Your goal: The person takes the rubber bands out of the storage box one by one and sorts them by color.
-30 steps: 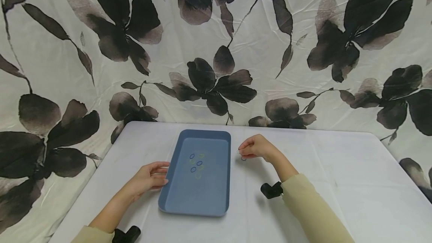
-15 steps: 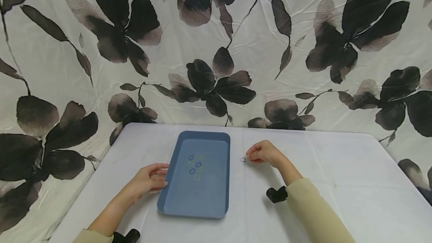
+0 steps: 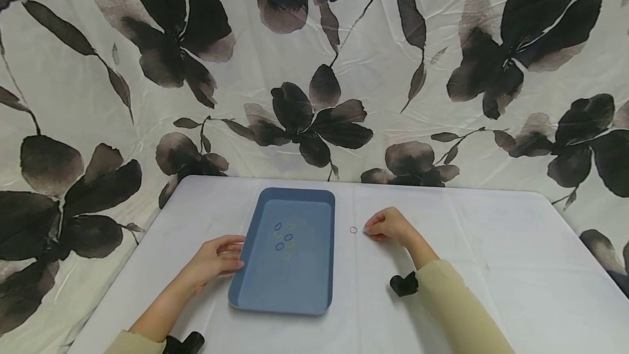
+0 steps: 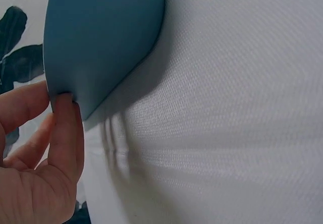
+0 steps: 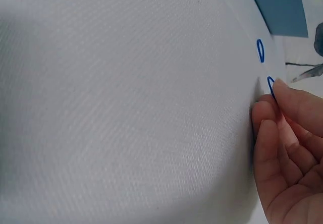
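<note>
Ring juts from the pinching right hand; left hand grips the tray.

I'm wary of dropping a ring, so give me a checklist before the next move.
1. Blue ring secure in right hand: ok, it looks pinched.
2. Left hand on tray: ok, touching its left edge.
3. Firmness of that hold: cannot tell.
4. Right hand clear of tray: ok, apart, to its right.
5. No loose rings on table: not ok, a second ring lies between tray and right hand.
</note>
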